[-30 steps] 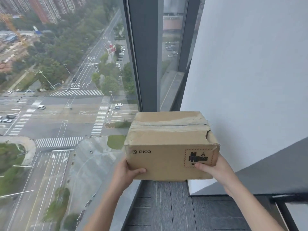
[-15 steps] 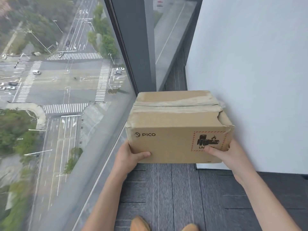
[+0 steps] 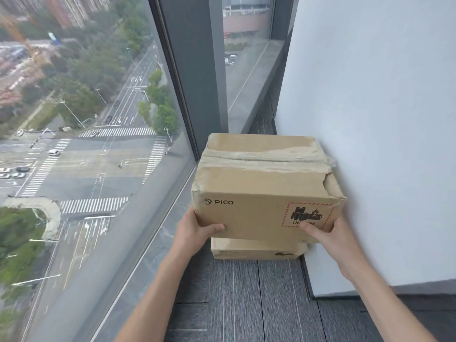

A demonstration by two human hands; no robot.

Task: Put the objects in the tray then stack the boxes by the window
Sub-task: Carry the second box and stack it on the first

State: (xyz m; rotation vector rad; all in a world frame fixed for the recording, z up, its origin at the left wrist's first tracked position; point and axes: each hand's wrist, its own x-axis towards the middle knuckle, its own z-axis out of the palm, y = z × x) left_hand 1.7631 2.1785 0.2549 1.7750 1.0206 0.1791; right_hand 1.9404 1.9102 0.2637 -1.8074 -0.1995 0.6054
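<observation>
I hold a taped brown cardboard box (image 3: 261, 186) marked PICO, its top right corner torn. My left hand (image 3: 195, 228) grips its lower left corner and my right hand (image 3: 328, 236) grips its lower right corner, thumbs on the front face. Just beneath it a second cardboard box (image 3: 256, 250) sits on the floor in the corner between window and wall; only its front strip shows. I cannot tell whether the two boxes touch.
A floor-to-ceiling window (image 3: 98, 144) with a dark frame post (image 3: 195, 82) runs along the left. A white wall (image 3: 382, 119) stands close on the right. Grey striped carpet (image 3: 246, 297) covers the floor in front of the boxes.
The held box has come down over a second box on the floor, which was not visible before. Both hands keep the same grip.
</observation>
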